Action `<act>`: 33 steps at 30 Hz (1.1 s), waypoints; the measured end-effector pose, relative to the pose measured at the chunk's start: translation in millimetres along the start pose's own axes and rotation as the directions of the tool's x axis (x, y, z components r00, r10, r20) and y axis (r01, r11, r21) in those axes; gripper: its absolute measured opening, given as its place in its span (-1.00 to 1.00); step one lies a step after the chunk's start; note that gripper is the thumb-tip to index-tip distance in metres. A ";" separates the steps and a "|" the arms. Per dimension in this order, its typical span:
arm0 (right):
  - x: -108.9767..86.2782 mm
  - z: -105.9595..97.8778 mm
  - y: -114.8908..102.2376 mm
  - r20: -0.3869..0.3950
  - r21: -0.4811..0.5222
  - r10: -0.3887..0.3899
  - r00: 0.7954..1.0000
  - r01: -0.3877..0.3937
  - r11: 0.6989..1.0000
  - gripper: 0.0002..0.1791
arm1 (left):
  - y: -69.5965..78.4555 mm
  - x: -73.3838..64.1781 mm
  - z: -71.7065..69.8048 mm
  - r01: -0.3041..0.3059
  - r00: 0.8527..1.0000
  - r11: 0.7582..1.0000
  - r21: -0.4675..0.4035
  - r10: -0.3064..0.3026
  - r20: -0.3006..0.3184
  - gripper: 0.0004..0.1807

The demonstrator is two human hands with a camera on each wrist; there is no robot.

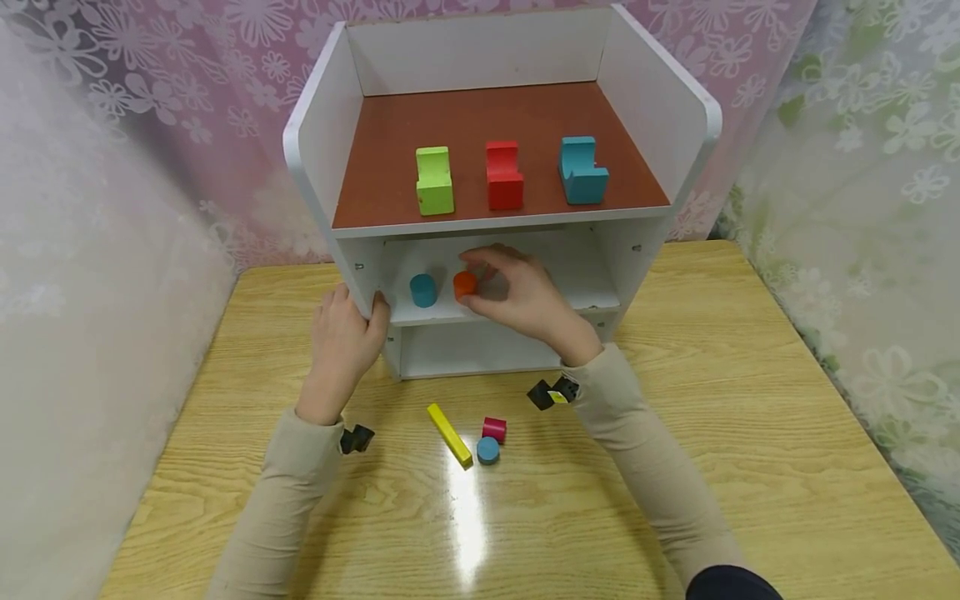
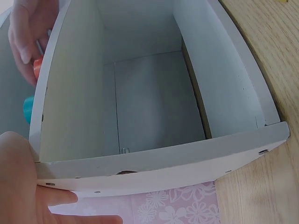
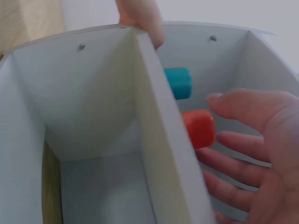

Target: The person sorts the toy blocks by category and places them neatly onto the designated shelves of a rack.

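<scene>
My left hand (image 1: 347, 340) grips the left side panel of a white shelf unit (image 2: 163, 161), thumb at the front edge and fingers along the outer face. On the middle shelf (image 1: 566, 271), an orange-red cylinder block (image 1: 464, 283) stands upright. Around it are the parted thumb and fingers of my right hand (image 1: 517, 292). The right wrist view shows a gap between the thumb and the orange-red cylinder (image 3: 200, 128); whether a fingertip touches it, I cannot tell. To its left stands a teal cylinder block (image 1: 423, 291).
Green (image 1: 435, 182), red (image 1: 504, 177) and blue (image 1: 582, 172) notched blocks line the brown top shelf. Before the unit, a yellow stick (image 1: 450, 436), a dark red cylinder (image 1: 494, 429) and a blue cylinder (image 1: 487, 451) lie on the wooden table (image 1: 750, 467).
</scene>
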State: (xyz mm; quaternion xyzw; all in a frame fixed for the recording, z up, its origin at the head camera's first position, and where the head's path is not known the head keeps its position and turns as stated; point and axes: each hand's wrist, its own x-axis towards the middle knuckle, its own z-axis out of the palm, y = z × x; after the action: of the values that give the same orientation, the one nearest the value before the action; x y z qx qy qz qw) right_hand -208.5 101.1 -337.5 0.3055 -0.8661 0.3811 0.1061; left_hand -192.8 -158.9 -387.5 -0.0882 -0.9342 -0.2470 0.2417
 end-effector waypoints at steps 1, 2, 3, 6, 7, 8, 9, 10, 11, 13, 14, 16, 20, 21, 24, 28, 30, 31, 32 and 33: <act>-1.3 -1.0 -1.2 -0.016 0.010 -0.011 1.000 0.011 1.000 -0.51 | 0.0 -0.1 0.1 0.003 1.000 1.000 -0.001 -0.003 0.002 -0.55; -2.9 -1.9 -2.5 -0.032 0.018 -0.022 0.999 0.022 1.000 -0.54 | -0.1 -0.3 0.1 0.005 1.000 1.000 -0.003 -0.005 0.003 -0.54; -4.5 -2.9 -3.6 -0.050 0.029 -0.040 0.998 0.042 0.999 -0.56 | -0.1 -0.5 0.1 0.004 1.000 1.000 -0.006 -0.004 0.003 -0.54; -10.0 -5.4 -6.2 -0.100 0.043 -0.104 0.990 0.108 0.993 -0.63 | -0.8 -0.3 0.6 -0.013 1.000 1.000 -0.013 0.013 -0.009 -0.56; -11.8 -6.3 -7.3 -0.112 0.044 -0.128 0.985 0.134 0.990 -0.65 | -0.8 -0.2 0.6 -0.022 1.000 1.000 -0.014 0.022 -0.015 -0.56; -13.5 -6.9 -8.0 -0.124 0.041 -0.151 0.981 0.157 0.987 -0.66 | -1.0 -0.1 0.5 -0.028 0.999 0.999 -0.017 0.028 -0.019 -0.57; -15.2 -7.7 -9.0 -0.138 0.037 -0.176 0.975 0.183 0.982 -0.67 | -1.3 0.1 0.5 -0.035 0.999 0.999 -0.018 0.034 -0.025 -0.57; -17.0 -8.4 -10.4 -0.150 0.035 -0.196 0.969 0.203 0.979 -0.68 | -1.5 0.3 0.7 -0.042 0.999 0.999 -0.019 0.041 -0.031 -0.58; -18.9 -9.4 -11.7 -0.161 0.030 -0.215 0.963 0.222 0.974 -0.69 | -1.5 0.2 0.8 -0.046 0.998 0.999 -0.021 0.045 -0.036 -0.58; -23.1 -11.4 -14.8 -0.180 0.029 -0.245 0.953 0.255 0.967 -0.71 | -1.5 0.3 0.9 -0.047 0.998 0.999 -0.022 0.046 -0.037 -0.58; -25.7 -12.2 -16.1 -0.186 0.032 -0.258 0.948 0.268 0.963 -0.73 | -1.6 0.4 1.0 -0.045 0.998 0.999 -0.020 0.044 -0.037 -0.58; -31.9 -13.1 -18.1 -0.182 0.052 -0.271 0.945 0.284 0.957 -0.76 | -1.6 0.3 1.4 -0.048 0.998 0.999 -0.019 0.047 -0.038 -0.58; -45.1 -13.0 -20.0 -0.139 0.089 -0.276 0.951 0.290 0.953 -0.82 | -1.6 0.2 1.8 -0.043 0.999 0.999 -0.021 0.042 -0.030 -0.59; -48.2 -12.5 -19.9 -0.128 0.097 -0.279 0.952 0.291 0.952 -0.83 | -1.5 0.2 1.9 -0.043 0.999 0.999 -0.024 0.042 -0.027 -0.60; -56.2 -10.5 -19.0 -0.100 0.109 -0.285 0.953 0.295 0.949 -0.85 | -1.5 0.1 2.4 -0.039 0.999 0.999 -0.026 0.039 -0.021 -0.61; -64.8 -7.4 -16.8 -0.054 0.121 -0.275 0.960 0.280 0.952 -0.84 | -1.9 0.2 3.1 -0.046 0.999 0.999 -0.026 0.045 -0.026 -0.62; -68.6 -5.3 -15.2 -0.016 0.114 -0.261 0.965 0.261 0.958 -0.85 | -2.1 0.1 3.1 -0.046 0.999 0.999 -0.029 0.045 -0.029 -0.62; -70.4 -4.1 -14.4 0.005 0.106 -0.253 0.967 0.251 0.962 -0.85 | -2.3 0.2 3.1 -0.046 0.999 0.998 -0.031 0.045 -0.030 -0.62; -72.0 -2.8 -13.7 0.026 0.095 -0.243 0.970 0.239 0.966 -0.85 | -2.4 -0.1 3.0 -0.045 0.999 0.998 -0.034 0.044 -0.030 -0.62; -73.7 -1.3 -12.5 0.047 0.083 -0.233 0.971 0.229 0.970 -0.85 | -2.5 -0.2 2.9 -0.046 0.999 0.998 -0.036 0.044 -0.031 -0.62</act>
State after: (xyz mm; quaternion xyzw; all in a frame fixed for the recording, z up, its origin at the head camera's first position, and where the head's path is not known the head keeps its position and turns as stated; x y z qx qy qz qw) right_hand -142.7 128.5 -359.9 0.4185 -0.8121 0.3905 0.1136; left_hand -194.5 -159.6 -390.8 -0.1099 -0.9236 -0.2598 0.2595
